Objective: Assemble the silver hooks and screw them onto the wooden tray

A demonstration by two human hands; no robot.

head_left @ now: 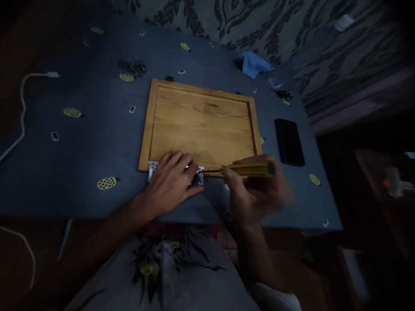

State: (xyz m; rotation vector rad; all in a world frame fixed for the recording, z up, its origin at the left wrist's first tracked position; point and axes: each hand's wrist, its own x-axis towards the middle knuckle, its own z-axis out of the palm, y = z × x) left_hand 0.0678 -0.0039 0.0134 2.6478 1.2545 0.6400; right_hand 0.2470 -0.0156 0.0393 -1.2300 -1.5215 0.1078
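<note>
A framed wooden panel (201, 123) lies flat on a blue patterned cloth. A silver metal hinge (152, 167) sits along its near edge. My left hand (171, 183) presses down on the hinge, fingers curled over it and hiding most of it. My right hand (256, 194), blurred by motion, grips a yellow-handled screwdriver (249, 169) held level, its tip pointing left at the right end of the hinge near my left fingertips.
A black phone (289, 141) lies right of the panel. A blue cloth (253, 65) and small dark parts (132, 66) sit at the far side. A white cable (22, 108) runs along the left. Small white bits dot the blue cloth (81, 164).
</note>
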